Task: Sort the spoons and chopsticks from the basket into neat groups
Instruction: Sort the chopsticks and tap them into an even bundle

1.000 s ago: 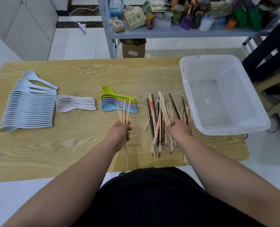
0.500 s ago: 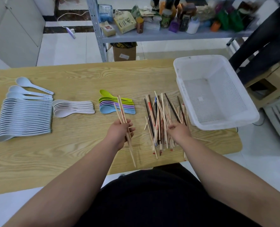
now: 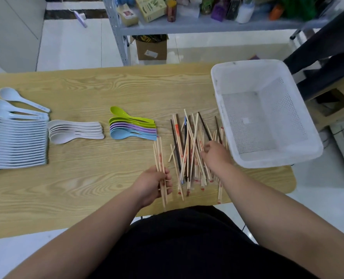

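Head view: held chopsticks point(image 3: 159, 156) point away.

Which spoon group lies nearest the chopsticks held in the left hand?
The green, purple and blue spoons: their handle ends lie just beside the bundle's tips. The cream spoons and pale blue spoons lie farther left.

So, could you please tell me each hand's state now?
Left hand: holding a few light chopsticks.
Right hand: on the chopstick pile; grip unclear.

Light: bright and even across the surface point(image 3: 86, 87).
Shadows: faint, short.
Glare: white basket point(image 3: 247, 64) and floor point(image 3: 70, 47) looked washed out.
Blur: shelf point(image 3: 207, 27) clutter was smeared.
Distortion: surface edges bowed.
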A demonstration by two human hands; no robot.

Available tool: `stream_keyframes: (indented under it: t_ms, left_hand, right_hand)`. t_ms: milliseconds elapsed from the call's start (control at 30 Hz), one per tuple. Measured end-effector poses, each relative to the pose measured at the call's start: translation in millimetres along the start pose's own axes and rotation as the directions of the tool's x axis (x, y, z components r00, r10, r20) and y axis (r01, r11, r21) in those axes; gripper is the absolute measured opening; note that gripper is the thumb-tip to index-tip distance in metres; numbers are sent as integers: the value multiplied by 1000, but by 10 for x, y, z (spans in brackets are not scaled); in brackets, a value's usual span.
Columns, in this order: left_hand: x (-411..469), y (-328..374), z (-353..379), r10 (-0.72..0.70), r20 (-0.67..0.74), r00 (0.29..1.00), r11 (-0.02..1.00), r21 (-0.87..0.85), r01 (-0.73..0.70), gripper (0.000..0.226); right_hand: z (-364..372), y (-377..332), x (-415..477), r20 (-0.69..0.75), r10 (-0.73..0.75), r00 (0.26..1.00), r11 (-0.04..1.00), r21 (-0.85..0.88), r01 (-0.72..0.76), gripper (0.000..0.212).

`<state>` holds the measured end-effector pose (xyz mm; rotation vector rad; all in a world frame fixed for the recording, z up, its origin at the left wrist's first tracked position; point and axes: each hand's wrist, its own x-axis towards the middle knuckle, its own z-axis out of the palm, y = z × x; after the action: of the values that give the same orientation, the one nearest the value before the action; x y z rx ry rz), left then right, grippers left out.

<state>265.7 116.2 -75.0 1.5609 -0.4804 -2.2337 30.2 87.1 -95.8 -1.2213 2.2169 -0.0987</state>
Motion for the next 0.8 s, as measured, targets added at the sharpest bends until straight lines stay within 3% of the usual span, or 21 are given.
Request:
stream_keyframes:
  t_ms: [233,367,800]
  left_hand:
    - [175,117,63,36,-120,992,999,-28,-39,20]
    - [249,165,95,49,-167,985,998,-36,-55,20]
    - [178,105,7,74,-153,986,996,-43,-81,20]
  right_hand:
    - [24,-96,155,56,-7,998,998,-59,10,42]
    - [44,-100,241,72,78,994,996,35,-81,46]
    - [40,33,141,76,112,991,979,162,-123,34]
